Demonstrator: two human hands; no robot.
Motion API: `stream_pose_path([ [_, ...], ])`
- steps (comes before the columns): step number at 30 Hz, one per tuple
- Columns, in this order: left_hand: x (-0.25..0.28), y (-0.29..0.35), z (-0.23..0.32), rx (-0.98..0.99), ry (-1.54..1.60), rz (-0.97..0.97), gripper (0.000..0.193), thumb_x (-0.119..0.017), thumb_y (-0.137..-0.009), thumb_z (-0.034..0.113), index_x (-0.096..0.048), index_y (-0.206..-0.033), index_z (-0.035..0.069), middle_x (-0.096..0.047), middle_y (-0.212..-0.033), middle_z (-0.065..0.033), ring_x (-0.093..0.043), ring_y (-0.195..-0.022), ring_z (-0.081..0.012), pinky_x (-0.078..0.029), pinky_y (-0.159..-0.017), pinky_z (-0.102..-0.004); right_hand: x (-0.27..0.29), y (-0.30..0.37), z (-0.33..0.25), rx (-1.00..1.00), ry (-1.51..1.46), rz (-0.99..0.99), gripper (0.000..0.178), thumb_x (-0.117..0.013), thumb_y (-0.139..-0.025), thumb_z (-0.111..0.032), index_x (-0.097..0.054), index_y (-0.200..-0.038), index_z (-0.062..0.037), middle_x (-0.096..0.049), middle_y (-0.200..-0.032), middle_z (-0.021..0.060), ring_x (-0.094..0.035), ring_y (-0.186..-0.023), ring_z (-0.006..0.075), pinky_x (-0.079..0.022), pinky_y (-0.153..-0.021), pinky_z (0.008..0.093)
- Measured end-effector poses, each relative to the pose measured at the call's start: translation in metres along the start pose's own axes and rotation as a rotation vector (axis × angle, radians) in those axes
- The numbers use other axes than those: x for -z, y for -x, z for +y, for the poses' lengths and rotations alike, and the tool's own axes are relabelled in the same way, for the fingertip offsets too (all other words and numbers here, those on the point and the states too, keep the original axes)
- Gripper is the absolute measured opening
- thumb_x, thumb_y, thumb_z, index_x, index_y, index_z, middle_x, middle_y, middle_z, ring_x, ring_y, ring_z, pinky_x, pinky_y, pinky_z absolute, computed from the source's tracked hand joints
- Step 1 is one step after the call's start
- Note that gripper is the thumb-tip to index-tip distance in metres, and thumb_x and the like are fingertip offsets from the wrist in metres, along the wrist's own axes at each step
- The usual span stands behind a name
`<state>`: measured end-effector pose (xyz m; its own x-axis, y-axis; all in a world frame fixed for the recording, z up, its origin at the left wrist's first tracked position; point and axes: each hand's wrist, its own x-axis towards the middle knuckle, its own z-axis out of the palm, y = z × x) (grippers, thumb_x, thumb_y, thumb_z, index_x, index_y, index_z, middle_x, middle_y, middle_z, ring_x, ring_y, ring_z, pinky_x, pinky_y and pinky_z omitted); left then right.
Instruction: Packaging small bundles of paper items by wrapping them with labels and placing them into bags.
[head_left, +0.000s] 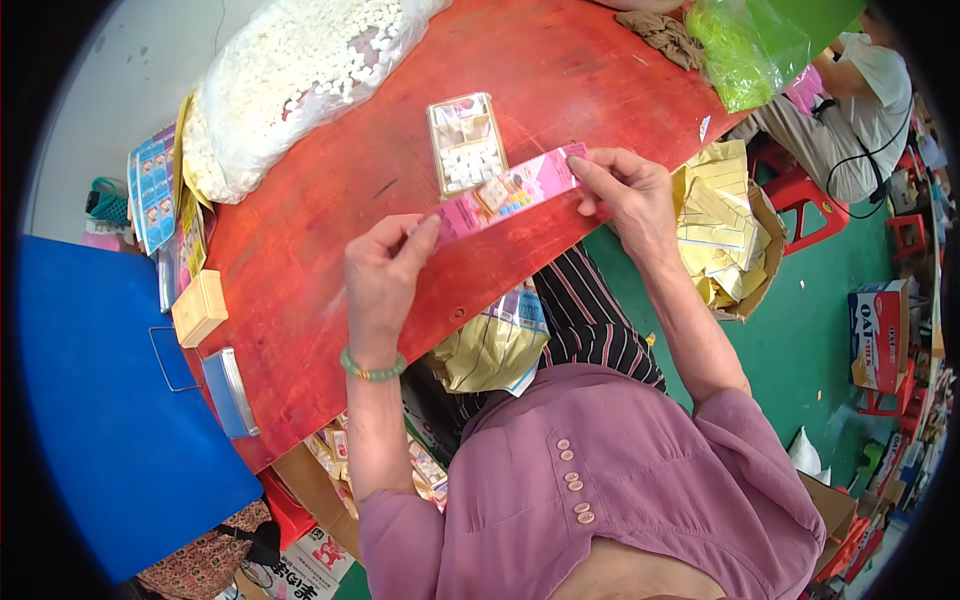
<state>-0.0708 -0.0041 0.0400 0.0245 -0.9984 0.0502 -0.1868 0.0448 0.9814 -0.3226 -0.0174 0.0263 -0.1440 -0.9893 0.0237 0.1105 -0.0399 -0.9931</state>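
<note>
Between my two hands stretches a pink printed card strip (515,193), held above the near edge of the red table. My left hand (385,270) pinches its left end between thumb and fingers. The right end is gripped by my right hand (625,195), thumb on top. Just beyond the strip a small clear box (466,125) lies on the table, apart from my hands. White cube-like pieces show in its nearer part, and pale pieces sit in its farther part. The strip hides a bit of the box's near corner.
A large clear bag of white pieces (300,90) covers the far left of the red table (330,220). Printed sheets (155,190) and a pale yellow block (200,308) sit at the left edge. A carton of yellow paper (725,230) stands at right; a seated person (865,110) is beyond.
</note>
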Motion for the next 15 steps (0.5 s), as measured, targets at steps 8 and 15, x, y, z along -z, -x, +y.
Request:
stream_pose_path([
  [8,0.004,-0.070,-0.010,0.107,-0.041,-0.030,0.020,-0.071,-0.086,0.019,-0.072,-0.088,-0.001,-0.062,-0.065,0.0008,-0.053,-0.056,-0.0038,-0.041,-0.052,-0.0188,-0.018,-0.043,0.019,0.042,0.162,0.061,0.017,-0.067,-0.088,-0.014,-0.069,-0.090,0.0028,-0.062,-0.067,0.0007,-0.053,-0.055,0.0047,-0.040,-0.050,0.0190],
  [15,0.008,-0.110,-0.026,0.152,-0.021,-0.016,0.020,-0.075,-0.082,0.022,-0.071,-0.080,0.002,-0.062,-0.065,0.0013,-0.051,-0.054,-0.0032,-0.039,-0.050,-0.0187,-0.030,-0.078,0.032,0.067,0.264,0.051,0.019,-0.067,-0.088,-0.016,-0.068,-0.089,0.0027,-0.062,-0.067,0.0011,-0.053,-0.055,0.0049,-0.042,-0.050,0.0197],
])
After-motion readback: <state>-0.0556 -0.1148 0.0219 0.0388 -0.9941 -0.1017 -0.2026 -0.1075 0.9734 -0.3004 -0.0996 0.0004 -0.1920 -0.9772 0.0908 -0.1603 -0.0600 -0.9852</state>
